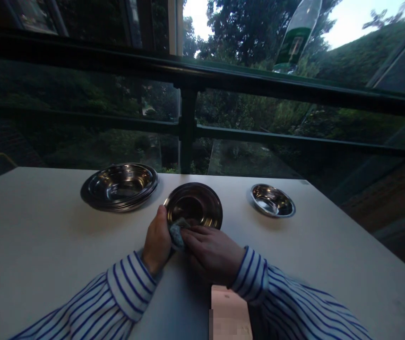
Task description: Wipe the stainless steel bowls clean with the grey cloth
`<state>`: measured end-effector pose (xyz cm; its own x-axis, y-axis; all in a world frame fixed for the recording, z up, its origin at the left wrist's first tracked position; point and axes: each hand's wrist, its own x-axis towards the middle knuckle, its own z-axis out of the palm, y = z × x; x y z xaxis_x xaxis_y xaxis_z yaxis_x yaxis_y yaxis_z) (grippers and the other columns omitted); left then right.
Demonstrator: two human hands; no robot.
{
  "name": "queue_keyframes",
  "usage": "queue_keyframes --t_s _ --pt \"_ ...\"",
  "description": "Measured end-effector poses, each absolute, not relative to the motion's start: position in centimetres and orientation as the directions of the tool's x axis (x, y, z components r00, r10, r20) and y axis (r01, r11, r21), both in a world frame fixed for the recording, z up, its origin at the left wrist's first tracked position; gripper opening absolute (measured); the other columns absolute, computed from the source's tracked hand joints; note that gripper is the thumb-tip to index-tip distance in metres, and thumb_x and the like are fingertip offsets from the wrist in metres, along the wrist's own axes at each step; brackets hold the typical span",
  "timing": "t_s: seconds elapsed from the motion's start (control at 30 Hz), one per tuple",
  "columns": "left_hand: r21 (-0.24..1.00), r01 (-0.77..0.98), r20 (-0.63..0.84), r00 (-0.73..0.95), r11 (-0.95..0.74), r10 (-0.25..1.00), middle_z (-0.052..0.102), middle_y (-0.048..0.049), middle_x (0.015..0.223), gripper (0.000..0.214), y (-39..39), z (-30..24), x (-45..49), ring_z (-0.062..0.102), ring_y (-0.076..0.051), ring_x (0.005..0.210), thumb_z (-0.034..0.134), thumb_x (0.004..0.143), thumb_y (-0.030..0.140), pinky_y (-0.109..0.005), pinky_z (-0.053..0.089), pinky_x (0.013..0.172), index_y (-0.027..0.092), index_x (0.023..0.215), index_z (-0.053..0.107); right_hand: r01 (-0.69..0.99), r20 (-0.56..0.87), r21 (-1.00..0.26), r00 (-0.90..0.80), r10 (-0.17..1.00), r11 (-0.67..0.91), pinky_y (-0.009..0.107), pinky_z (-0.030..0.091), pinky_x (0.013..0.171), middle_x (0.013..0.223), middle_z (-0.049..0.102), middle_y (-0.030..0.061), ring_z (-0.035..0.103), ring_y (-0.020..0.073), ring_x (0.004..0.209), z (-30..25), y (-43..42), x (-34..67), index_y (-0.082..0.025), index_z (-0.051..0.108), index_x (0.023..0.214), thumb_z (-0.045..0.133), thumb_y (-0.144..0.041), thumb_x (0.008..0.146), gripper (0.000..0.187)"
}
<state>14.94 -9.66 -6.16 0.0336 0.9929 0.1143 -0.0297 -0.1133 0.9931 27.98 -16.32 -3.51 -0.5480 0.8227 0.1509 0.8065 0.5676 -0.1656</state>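
Observation:
A shiny metal bowl (pixel 197 196) is tilted towards me above the middle of the white table. My left hand (pixel 158 238) grips its left rim, with the thumb on the edge and the other fingers hidden underneath. My right hand (pixel 212 250) presses a bluish-grey cloth (pixel 177 233) against the bowl's lower left inside; its fingers are closed on the cloth and partly out of sight. To the left stands a stack of metal bowls (pixel 122 186). One smaller metal bowl (pixel 273 200) sits upright by itself on the right.
The white table (pixel 64 250) ends at a dark green railing (pixel 188 127) with glass behind it. A clear plastic bottle (pixel 296 40) with a green label stands on the top rail. Below my right wrist lies a pink flat object (pixel 228 307), partly blurred out.

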Motion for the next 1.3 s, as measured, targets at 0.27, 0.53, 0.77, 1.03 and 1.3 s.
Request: queue_keyframes --t_s 0.27,0.53,0.77,1.03,1.3 --pt "0.992 0.045 0.113 0.036 -0.115 0.993 0.068 -0.0069 0.078 0.062 -9.7 -6.0 15.0 0.061 -0.021 0.081 0.025 0.079 0.059 -0.032 0.044 0.077 0.011 0.084 0.064 0.822 0.102 -0.154 -0.539 0.836 0.549 0.035 0.039 0.082 0.107 0.057 0.0104 0.049 0.0215 0.098 -3.1 -16.1 28.6 -0.012 0.046 0.110 0.042 -0.022 0.078 0.034" --pt "0.988 0.107 0.110 0.041 -0.114 0.993 0.068 -0.0068 0.075 0.061 -10.0 -6.0 15.0 0.060 -0.022 0.078 0.024 0.078 0.060 -0.033 0.044 0.075 0.014 0.080 0.064 0.886 0.034 -0.090 -0.453 0.891 0.454 0.039 0.036 0.085 0.103 0.059 0.0109 0.048 0.0233 0.100 -2.7 -16.5 29.3 -0.013 0.051 0.105 0.044 -0.021 0.076 0.031" --pt "0.988 0.090 0.127 0.021 -0.128 0.992 0.068 -0.0083 0.084 0.061 -9.6 -6.8 14.7 0.060 -0.022 0.083 0.024 0.078 0.060 -0.033 0.043 0.078 0.013 0.088 0.063 0.782 0.113 -0.221 -0.573 0.812 0.583 0.033 0.037 0.088 0.115 0.053 0.0107 0.045 0.0197 0.104 -3.3 -16.3 28.5 -0.010 0.041 0.117 0.041 -0.019 0.076 0.042" --pt "0.992 0.070 0.106 0.009 -0.106 0.994 0.068 -0.0065 0.080 0.060 -9.9 -6.1 15.1 0.061 -0.021 0.080 0.025 0.078 0.059 -0.032 0.044 0.076 0.013 0.080 0.064 0.839 0.081 -0.162 -0.513 0.854 0.519 0.034 0.037 0.084 0.102 0.059 0.0094 0.048 0.0203 0.097 -3.2 -16.2 28.8 -0.013 0.050 0.102 0.044 -0.020 0.076 0.027" --pt "0.991 0.110 0.071 0.040 -0.075 0.997 0.067 -0.0053 0.065 0.059 -10.1 -6.0 15.0 0.062 -0.022 0.077 0.025 0.078 0.059 -0.032 0.046 0.072 0.015 0.074 0.065 0.897 0.006 -0.081 -0.436 0.900 0.435 0.034 0.040 0.076 0.086 0.062 0.0081 0.052 0.0218 0.087 -2.3 -16.7 29.1 -0.015 0.054 0.086 0.045 -0.022 0.075 0.016"
